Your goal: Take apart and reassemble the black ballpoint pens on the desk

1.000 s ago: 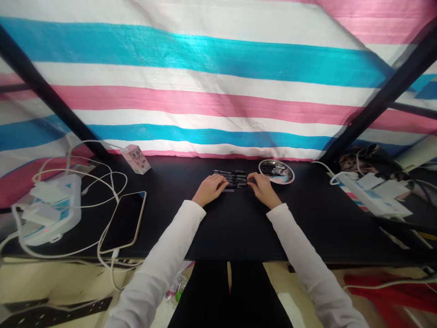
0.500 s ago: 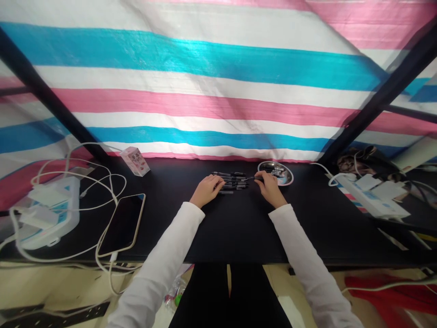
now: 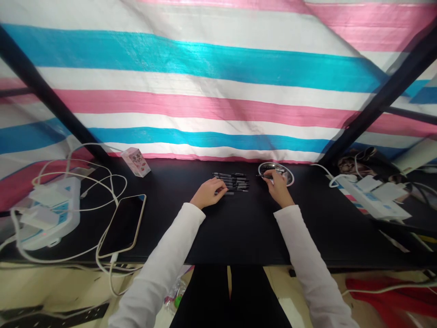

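Through my feed, my right hand point(image 3: 278, 187) pinches a slim black pen point(image 3: 264, 176) between thumb and fingers, just above a round, shallow steel dish point(image 3: 289, 180) holding more black pens point(image 3: 276, 170). To the left of that hand, a neat row of slim black pens point(image 3: 234, 181) lies side by side on the black bench point(image 3: 170, 232). My left hand point(image 3: 208, 192) rests open at the row's near end, its fingers beside the lowest pen. Farther left of it are a small pink-and-white cardboard box point(image 3: 135, 162), a dark smartphone point(image 3: 123, 223) and a white power strip point(image 3: 51, 214) tangled in white cables
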A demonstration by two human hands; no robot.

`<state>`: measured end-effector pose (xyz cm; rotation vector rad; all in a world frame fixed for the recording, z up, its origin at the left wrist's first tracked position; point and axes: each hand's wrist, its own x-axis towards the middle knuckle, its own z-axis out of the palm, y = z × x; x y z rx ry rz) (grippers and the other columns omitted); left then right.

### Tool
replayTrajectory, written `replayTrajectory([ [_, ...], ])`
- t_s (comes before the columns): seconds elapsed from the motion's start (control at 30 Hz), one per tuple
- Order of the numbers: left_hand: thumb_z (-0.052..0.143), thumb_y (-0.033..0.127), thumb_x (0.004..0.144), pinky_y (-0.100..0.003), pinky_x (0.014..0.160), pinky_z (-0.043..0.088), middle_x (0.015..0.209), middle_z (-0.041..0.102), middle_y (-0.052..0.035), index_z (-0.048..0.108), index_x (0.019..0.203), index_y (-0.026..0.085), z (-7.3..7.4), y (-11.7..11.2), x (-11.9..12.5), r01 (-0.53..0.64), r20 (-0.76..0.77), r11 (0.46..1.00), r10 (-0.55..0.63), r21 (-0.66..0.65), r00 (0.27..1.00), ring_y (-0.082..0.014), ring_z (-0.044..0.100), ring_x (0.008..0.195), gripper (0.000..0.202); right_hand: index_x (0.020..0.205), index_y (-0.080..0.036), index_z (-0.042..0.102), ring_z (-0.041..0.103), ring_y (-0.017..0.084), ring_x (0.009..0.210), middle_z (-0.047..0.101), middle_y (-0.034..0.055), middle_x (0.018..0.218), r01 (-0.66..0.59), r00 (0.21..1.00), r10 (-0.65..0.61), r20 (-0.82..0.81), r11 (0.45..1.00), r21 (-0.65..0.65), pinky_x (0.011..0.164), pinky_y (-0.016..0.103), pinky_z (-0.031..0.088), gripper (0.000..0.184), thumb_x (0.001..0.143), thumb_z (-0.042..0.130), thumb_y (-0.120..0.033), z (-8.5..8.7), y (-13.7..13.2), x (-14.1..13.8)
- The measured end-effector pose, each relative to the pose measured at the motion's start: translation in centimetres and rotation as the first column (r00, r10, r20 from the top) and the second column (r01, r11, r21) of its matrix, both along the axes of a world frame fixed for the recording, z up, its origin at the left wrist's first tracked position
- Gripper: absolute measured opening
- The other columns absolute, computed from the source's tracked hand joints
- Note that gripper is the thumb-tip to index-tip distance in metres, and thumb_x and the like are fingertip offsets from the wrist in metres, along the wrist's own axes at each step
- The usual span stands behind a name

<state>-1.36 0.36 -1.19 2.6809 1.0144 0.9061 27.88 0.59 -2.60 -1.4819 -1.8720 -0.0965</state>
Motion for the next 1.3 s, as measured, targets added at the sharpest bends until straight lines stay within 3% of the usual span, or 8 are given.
replayTrajectory([
  [0.13, 0.044, 0.029, 0.088, -0.028, 0.076, 0.042, 0.072, 0.056, -0.0015, 0.055, 0.077, 0.019, 0.1, -0.2, 0.0, 0.064, -0.041, 0.998, -0.065, -0.017, 0.997, -0.0148, 0.052, 0.074, 0.019, 0.097, -0.019, 0.053, 0.054, 0.026, 0.093, 0.064, 0.0087, 0.1, 0.15, 0.989, -0.15, 0.022, 0.989, -0.008, 0.078, 0.038, 0.028, 0.017, 0.083, 0.044, -0.024, 0.0, -0.3, 1.6],
  [0.33, 0.045, 0.03, 0.085, -0.029, 0.075, 0.043, 0.071, 0.054, -0.002, 0.056, 0.073, 0.019, -0.2, 0.0, -0.1, 0.076, -0.091, 0.996, -0.08, -0.046, 0.993, -0.0156, 0.052, 0.074, 0.019, 0.089, -0.019, 0.054, 0.047, 0.026, 0.082, 0.064, 0.0111, 0.088, 0.405, 0.906, -0.404, 0.122, 0.914, 0.023, 0.074, 0.041, 0.024, 0.014, 0.081, 0.044, -0.021, -0.1, -1.0, 3.3],
  [0.57, 0.05, 0.031, 0.083, -0.03, 0.076, 0.042, 0.075, 0.053, -0.0021, 0.055, 0.072, 0.02, -0.6, 0.2, -0.2, 0.078, -0.094, 0.996, -0.083, -0.05, 0.992, -0.0159, 0.051, 0.077, 0.017, 0.085, -0.02, 0.058, 0.041, 0.028, 0.089, 0.063, 0.011, 0.086, 0.386, 0.891, -0.399, 0.217, 0.917, 0.101, 0.081, 0.048, 0.021, 0.018, 0.081, 0.04, -0.016, -0.1, -1.3, 3.5],
  [0.83, 0.052, 0.034, 0.082, -0.032, 0.079, 0.042, 0.079, 0.051, -0.0026, 0.056, 0.071, 0.02, -0.5, 0.2, -0.4, 0.078, -0.131, 0.995, -0.085, -0.059, 0.988, -0.017, 0.052, 0.081, 0.019, 0.09, -0.021, 0.061, 0.041, 0.03, 0.094, 0.063, 0.011, 0.087, 0.398, 0.897, -0.424, 0.124, 0.898, 0.187, 0.083, 0.049, 0.02, 0.022, 0.087, 0.04, -0.024, 0.6, -1.3, 2.2],
  [0.9, 0.053, 0.034, 0.082, -0.031, 0.078, 0.042, 0.08, 0.05, -0.0023, 0.055, 0.07, 0.02, -0.5, 0.3, -0.4, 0.076, -0.13, 0.995, -0.083, -0.058, 0.988, -0.0167, 0.052, 0.08, 0.019, 0.093, -0.021, 0.062, 0.044, 0.029, 0.094, 0.064, 0.0104, 0.091, 0.332, 0.931, -0.351, 0.102, 0.928, 0.167, 0.083, 0.047, 0.022, 0.021, 0.087, 0.044, -0.029, 0.6, -1.1, 1.1],
  [1.0, 0.054, 0.034, 0.081, -0.03, 0.078, 0.042, 0.08, 0.05, -0.0019, 0.053, 0.067, 0.019, -0.5, 0.3, -0.4, 0.07, -0.129, 0.996, -0.076, -0.053, 0.989, -0.0157, 0.051, 0.079, 0.02, 0.097, -0.024, 0.064, 0.049, 0.026, 0.094, 0.064, 0.0075, 0.094, 0.062, 0.986, -0.071, 0.148, 0.996, 0.065, 0.083, 0.042, 0.026, 0.022, 0.088, 0.047, -0.033, 0.4, -0.8, -1.1],
  [1.1, 0.055, 0.033, 0.08, -0.03, 0.077, 0.042, 0.081, 0.049, -0.0017, 0.053, 0.067, 0.019, -0.5, 0.4, -0.5, 0.065, -0.136, 0.997, -0.072, -0.052, 0.988, -0.0158, 0.051, 0.079, 0.019, 0.1, -0.026, 0.064, 0.051, 0.023, 0.092, 0.061, 0.0058, 0.093, -0.12, 0.975, 0.122, 0.188, 0.993, -0.022, 0.082, 0.039, 0.029, 0.023, 0.089, 0.047, -0.035, 0.0, -0.8, -3.4],
  [1.3, 0.056, 0.033, 0.079, -0.032, 0.079, 0.042, 0.084, 0.05, -0.0027, 0.052, 0.071, 0.019, -0.6, 0.6, -0.6, 0.04, -0.148, 0.997, -0.049, -0.063, 0.988, -0.0178, 0.052, 0.083, 0.017, 0.106, -0.027, 0.063, 0.051, 0.021, 0.089, 0.06, 0.0056, 0.093, -0.229, 0.942, 0.245, 0.229, 0.969, -0.095, 0.079, 0.037, 0.032, 0.024, 0.089, 0.048, -0.035, -0.6, -1.2, -5.6],
])
